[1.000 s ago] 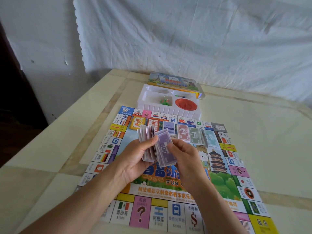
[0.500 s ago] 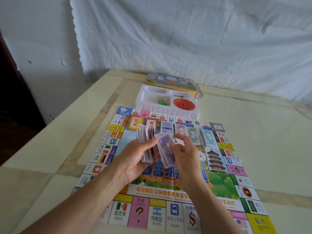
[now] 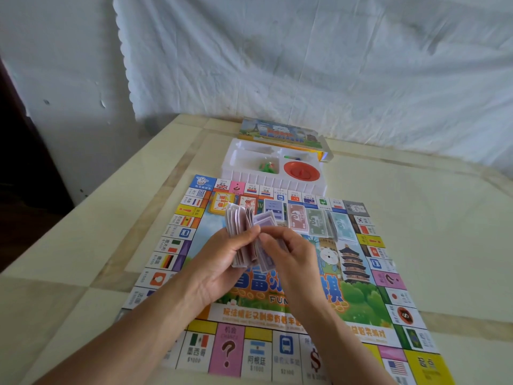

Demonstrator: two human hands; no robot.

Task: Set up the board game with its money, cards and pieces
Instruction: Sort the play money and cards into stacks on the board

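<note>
Banknotes point(image 3: 238, 226) are hovering over the board point(image 3: 361, 298) centre, long axis running 6 to 12 o'clock; we are gripping them in our left hand point(image 3: 222, 262), our right hand point(image 3: 294, 257) pinching one purple note point(image 3: 265, 218).

The board point(image 3: 356, 262) has its title partly covered; the green pieces point(image 3: 267, 166) are indistinctly small.

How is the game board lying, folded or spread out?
Spread out: the game board lies flat on the table, squares visible along all sides.
</note>
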